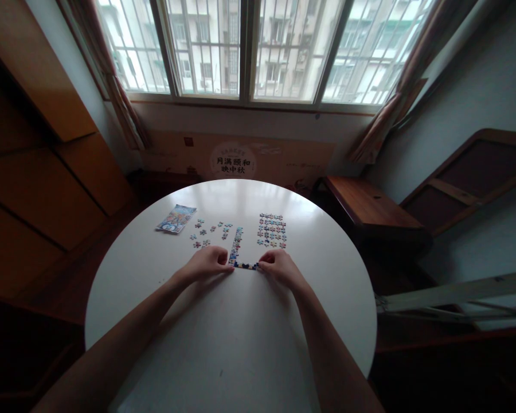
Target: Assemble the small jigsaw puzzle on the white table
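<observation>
One round white counter (pixel 234 321) spreads beneath two hands, left hand (pixel 208 260) and right hand (pixel 279 265). One printed sheet (pixel 176 219) lies beyond and left of the left fingers. One L-shaped puzzle strip (pixel 236 248) has its near side between both hands' fingers, touching its ends; grasping or just pressing, I cannot tell. Roughly eleven loose pieces (pixel 203 232) lie beyond the left fingers; gridded pieces (pixel 272 235), too small to count, beyond the right.

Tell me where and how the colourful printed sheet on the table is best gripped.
Probably pinch the printed sheet by its left edge, coming from the left: it lies flat, and loose puzzle pieces sit to its right.
</observation>
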A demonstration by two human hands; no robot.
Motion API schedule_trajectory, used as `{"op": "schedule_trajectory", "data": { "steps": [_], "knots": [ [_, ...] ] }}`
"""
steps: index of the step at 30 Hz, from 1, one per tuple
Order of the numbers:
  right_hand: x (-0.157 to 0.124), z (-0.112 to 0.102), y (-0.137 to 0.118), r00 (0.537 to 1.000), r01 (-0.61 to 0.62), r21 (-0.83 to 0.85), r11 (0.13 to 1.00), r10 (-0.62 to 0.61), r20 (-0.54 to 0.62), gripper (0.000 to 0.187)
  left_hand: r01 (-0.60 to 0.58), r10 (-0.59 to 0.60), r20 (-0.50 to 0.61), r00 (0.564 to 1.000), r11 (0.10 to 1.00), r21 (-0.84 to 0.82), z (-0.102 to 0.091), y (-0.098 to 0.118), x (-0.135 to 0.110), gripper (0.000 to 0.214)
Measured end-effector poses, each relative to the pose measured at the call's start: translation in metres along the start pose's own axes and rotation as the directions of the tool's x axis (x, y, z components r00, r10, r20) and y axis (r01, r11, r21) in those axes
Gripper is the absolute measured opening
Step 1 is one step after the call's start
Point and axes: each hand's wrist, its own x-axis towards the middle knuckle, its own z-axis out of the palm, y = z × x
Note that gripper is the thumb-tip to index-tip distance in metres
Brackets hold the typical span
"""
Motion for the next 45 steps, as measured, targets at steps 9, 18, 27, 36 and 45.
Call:
{"op": "schedule_trajectory", "data": {
  "steps": [9, 18, 27, 36, 45],
  "knots": [
    [0.0001, -0.0001, 0.0008, 1.0, 0.005, 0.001, 1.0, -0.005, 0.01, 0.014, 0.007, -0.007, -0.021, 1.0, 1.0, -0.012, -0.0007, 0.0025, -0.0009, 0.031],
    [0.0014, 0.001, 0.0018, 0.999, 0.032, 0.006, 0.999, -0.032, 0.016, 0.016, 0.009, -0.009, -0.028, 1.0, 1.0, -0.004, -0.0012, 0.0034, -0.0023, 0.032],
    [0.0003, 0.0011, 0.0017, 0.999, 0.03, -0.012, 0.999, -0.029, 0.024, 0.017, 0.021, -0.021, -0.021, 1.0, 1.0, -0.012, -0.0026, 0.0065, -0.0026, 0.031],
    [-0.0014, 0.0019, -0.0014, 1.0, 0.028, -0.042, 0.999, -0.028, 0.014, 0.015, 0.029, -0.029, -0.023, 0.999, 1.0, -0.012, -0.0016, 0.0047, -0.0018, 0.031],
    [-0.0027, 0.0042, -0.0002, 1.0, 0.029, -0.061, 0.998, -0.029, 0.0, 0.015, 0.031, -0.031, -0.035, 0.999, 0.999, 0.012, -0.0002, 0.004, -0.0014, 0.031]
  ]
}}
